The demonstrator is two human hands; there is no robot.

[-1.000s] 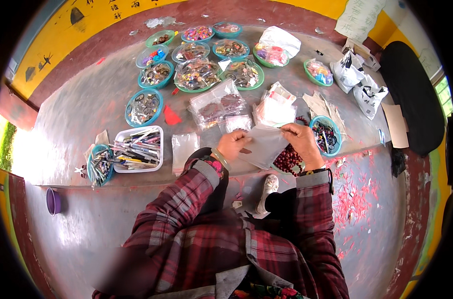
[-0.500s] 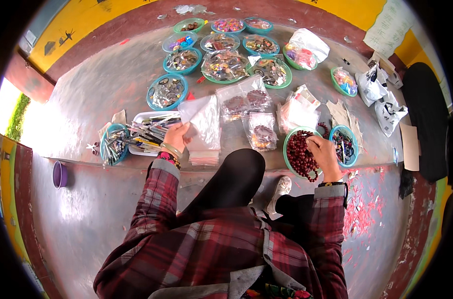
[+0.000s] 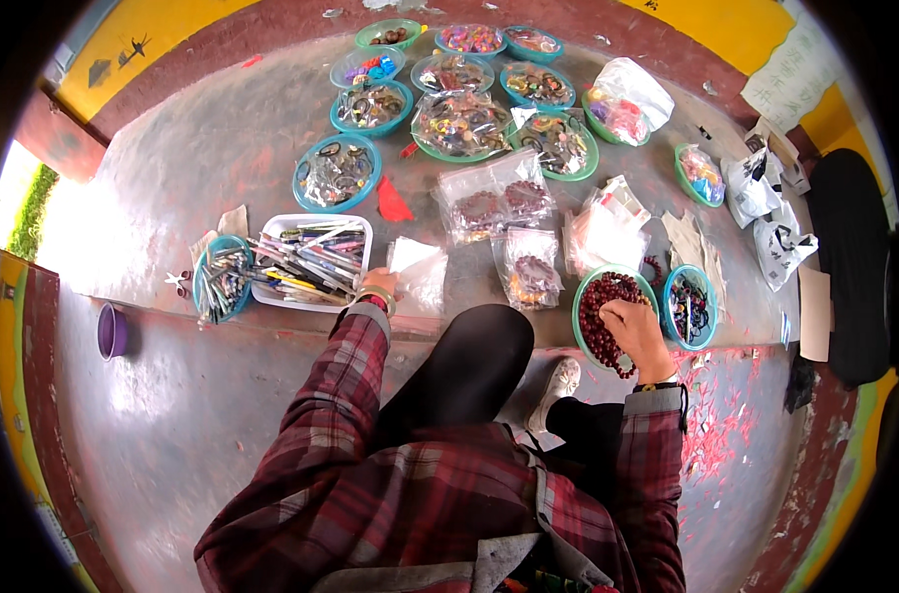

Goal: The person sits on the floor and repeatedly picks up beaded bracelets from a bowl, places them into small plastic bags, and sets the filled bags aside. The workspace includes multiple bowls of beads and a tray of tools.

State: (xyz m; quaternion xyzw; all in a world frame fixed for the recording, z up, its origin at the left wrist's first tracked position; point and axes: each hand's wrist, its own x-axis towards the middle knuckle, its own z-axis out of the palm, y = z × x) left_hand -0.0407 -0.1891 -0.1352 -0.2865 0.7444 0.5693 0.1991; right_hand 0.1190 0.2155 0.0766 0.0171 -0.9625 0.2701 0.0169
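Note:
My left hand (image 3: 382,284) is low beside the white tray of pens, its fingers closed at the left edge of a clear plastic bag (image 3: 420,267). The bag tilts over a flat pile near the ledge's front edge. My right hand (image 3: 635,331) reaches into a green bowl (image 3: 579,314) heaped with dark red bead bracelets (image 3: 603,296). Its fingers are pinched on the beads, and the fingertips are partly hidden. Filled bags of bracelets (image 3: 481,210) lie between my hands, with another bracelet bag (image 3: 531,272) closer to me.
Pens fill the white tray (image 3: 368,237) and a blue basket (image 3: 222,282) at left. Right of the bead bowl stands a blue basket of small dark items (image 3: 688,306). Bowls of bagged trinkets (image 3: 459,124) line the back. A purple bucket (image 3: 113,331) stands on the floor.
My left hand has come down and slightly right, lowering the raised plastic bag; the pen tray and a red scrap behind it now show. My right hand stays in the bead bowl.

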